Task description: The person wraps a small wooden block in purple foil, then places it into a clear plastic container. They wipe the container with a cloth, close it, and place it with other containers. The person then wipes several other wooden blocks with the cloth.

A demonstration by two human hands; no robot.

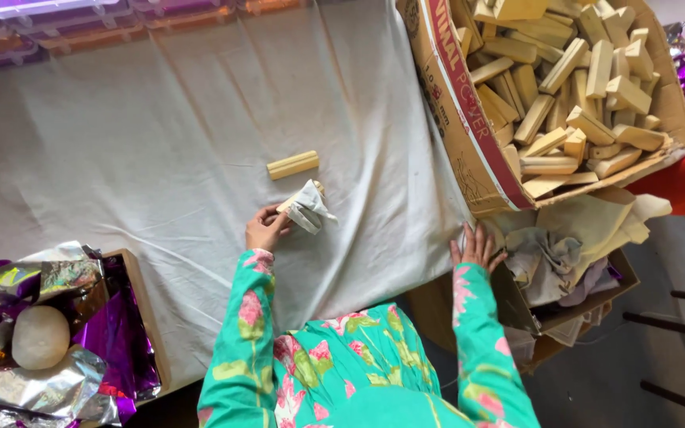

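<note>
Wooden block (303,200), half wrapped in a grey cloth (311,210), sits gripped in the left hand (265,230) on the cloth-covered tabletop (120,150). 1 bare block (292,165) lies just beyond. Right hand (476,250) rests open, fingers spread, beside a box of rags (564,261).

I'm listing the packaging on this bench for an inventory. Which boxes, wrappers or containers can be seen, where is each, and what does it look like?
Cardboard box: upper right, brown with a red printed band, full of pale wooden blocks.
Second cardboard box: right, below the first, brown, holding crumpled cloths.
Foil wrappers: lower left, shiny purple and silver, around a pale round ball.
Plastic containers: top left edge, clear, purple and orange tinted.
</note>
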